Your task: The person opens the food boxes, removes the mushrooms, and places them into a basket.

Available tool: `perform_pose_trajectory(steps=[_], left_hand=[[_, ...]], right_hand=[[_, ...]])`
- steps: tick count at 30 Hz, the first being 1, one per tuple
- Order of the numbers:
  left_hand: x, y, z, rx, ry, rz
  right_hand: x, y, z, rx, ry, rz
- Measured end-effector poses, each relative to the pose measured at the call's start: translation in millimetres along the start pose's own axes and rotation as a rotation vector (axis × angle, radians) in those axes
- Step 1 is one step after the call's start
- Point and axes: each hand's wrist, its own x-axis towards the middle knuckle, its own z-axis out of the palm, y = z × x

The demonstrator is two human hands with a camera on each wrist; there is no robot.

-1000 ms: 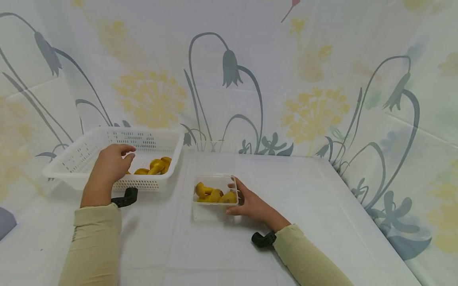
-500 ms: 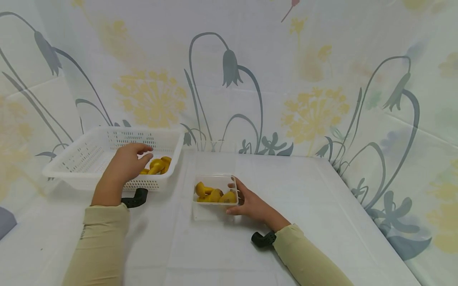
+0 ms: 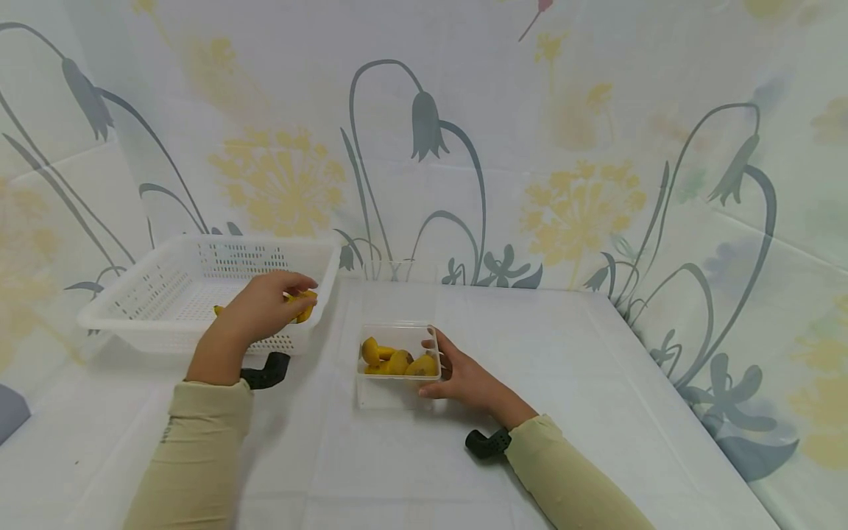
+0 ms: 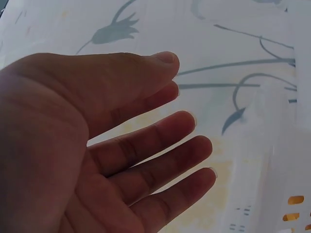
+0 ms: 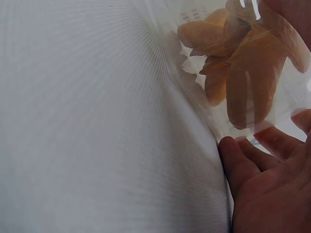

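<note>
My left hand (image 3: 270, 303) reaches over the front right of a white perforated basket (image 3: 179, 326). In the left wrist view its fingers and thumb are extended and hold nothing. Yellow mushrooms (image 3: 305, 312) lie in the basket right at the fingertips, partly covered by the hand. At mid-table sits a clear plastic box (image 3: 391, 394) with several yellow mushrooms (image 3: 400, 362) inside. My right hand (image 3: 467, 379) grips the box's right end, thumb at the front and fingers around the back corner. The right wrist view shows mushrooms (image 5: 255, 77) through the clear wall.
Behind the box, another clear container (image 3: 397, 271) stands near the back edge of the white tabletop (image 3: 583, 412). A flowered cloth (image 3: 570, 147) hangs behind the table. A grey object (image 3: 9, 412) shows at the left edge.
My left hand has moved right across the basket, to the mushrooms at its right side. A yellow piece now shows left of the wrist. My right hand and the box have stayed put.
</note>
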Motion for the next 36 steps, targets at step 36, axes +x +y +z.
perform_pose_trajectory(steps=[36], left_hand=[[12.7, 55.6, 56.1, 0.058, -0.191, 0.171]], right_hand=[[1, 2, 0, 0.007, 0.003, 0.008]])
